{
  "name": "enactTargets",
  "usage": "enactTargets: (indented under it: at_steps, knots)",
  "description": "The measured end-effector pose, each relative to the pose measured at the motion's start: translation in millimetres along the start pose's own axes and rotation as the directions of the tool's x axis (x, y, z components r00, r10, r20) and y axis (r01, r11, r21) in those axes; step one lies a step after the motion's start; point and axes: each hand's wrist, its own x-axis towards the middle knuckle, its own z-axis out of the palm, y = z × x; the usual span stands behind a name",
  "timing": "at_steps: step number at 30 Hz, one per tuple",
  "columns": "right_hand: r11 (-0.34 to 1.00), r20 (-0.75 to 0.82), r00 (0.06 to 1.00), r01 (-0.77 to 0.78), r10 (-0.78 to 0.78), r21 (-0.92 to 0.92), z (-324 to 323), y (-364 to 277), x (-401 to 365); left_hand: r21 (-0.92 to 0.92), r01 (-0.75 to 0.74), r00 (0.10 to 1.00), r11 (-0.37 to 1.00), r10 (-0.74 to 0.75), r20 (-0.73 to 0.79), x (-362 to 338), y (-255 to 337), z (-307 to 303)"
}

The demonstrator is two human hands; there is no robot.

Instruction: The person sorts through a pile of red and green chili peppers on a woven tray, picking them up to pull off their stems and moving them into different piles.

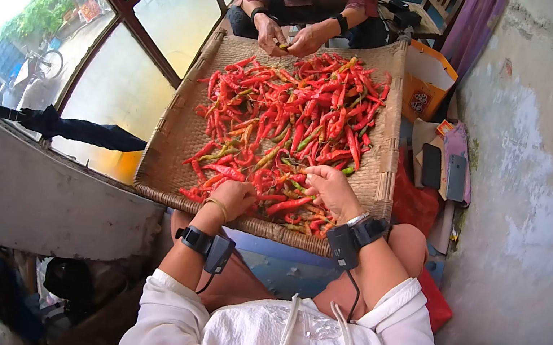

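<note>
Red chili peppers [279, 111], some green or orange, lie heaped on a shallow woven tray [371, 181] in front of me. My left hand [232, 198] is at the near left of the heap, fingers curled down among the peppers; its fingertips are partly hidden, and what they hold I cannot make out. My right hand [333, 191] is over the near right part, with thumb and forefinger pinched at the end of a chili pepper. Both of my wrists carry black strapped devices.
Across the tray, another person's hands [286, 37] hold a small dark greenish piece. A folded black umbrella [79, 130] lies along the window ledge at left. Two phones [431, 166] and an orange box [425, 80] are right of the tray, beside a worn wall [531, 179].
</note>
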Motion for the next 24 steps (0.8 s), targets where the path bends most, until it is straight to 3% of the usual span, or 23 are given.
enactTargets:
  at_steps: [5, 9, 13, 18, 20, 21, 23, 24]
  knots:
    - [0.991, -0.064, 0.995, -0.063, 0.071, 0.116, -31, 19, 14, -0.032, -0.039, 0.999, 0.999, 0.039, 0.004, -3, 10, 7]
    - [0.985, -0.154, 0.988, 0.025, 0.001, 0.172, -41, 17, 15, 0.010, -0.086, 0.996, 0.996, 0.086, -0.002, -9, 18, 8]
    - [0.978, -0.115, 0.993, 0.054, -0.031, 0.200, -36, 19, 2, 0.002, -0.117, 0.992, 0.993, 0.117, -0.035, -15, 9, 18]
    - [0.996, -0.153, 0.984, 0.093, -0.094, -0.014, -48, 8, 13, 0.028, -0.174, 0.969, 0.984, 0.176, -0.174, -1, 15, 1]
    - [0.997, -0.176, 0.982, 0.062, -0.068, -0.040, -48, 11, 18, -0.372, -0.088, 0.996, 0.924, 0.085, -0.024, 2, 7, 5]
    - [0.999, -0.160, 0.986, 0.041, -0.038, 0.016, -50, 15, 18, -0.372, -0.087, 0.996, 0.924, 0.083, -0.027, 2, 9, 1]
    - [1.000, -0.131, 0.991, -0.019, 0.018, -0.006, -54, 22, 25, -0.693, 0.068, 0.994, 0.717, 0.007, 0.106, 4, 11, -4]
    - [1.000, -0.130, 0.991, -0.026, 0.024, -0.010, -52, 19, 27, -0.682, 0.082, 0.991, 0.726, 0.015, 0.136, 5, 19, -18]
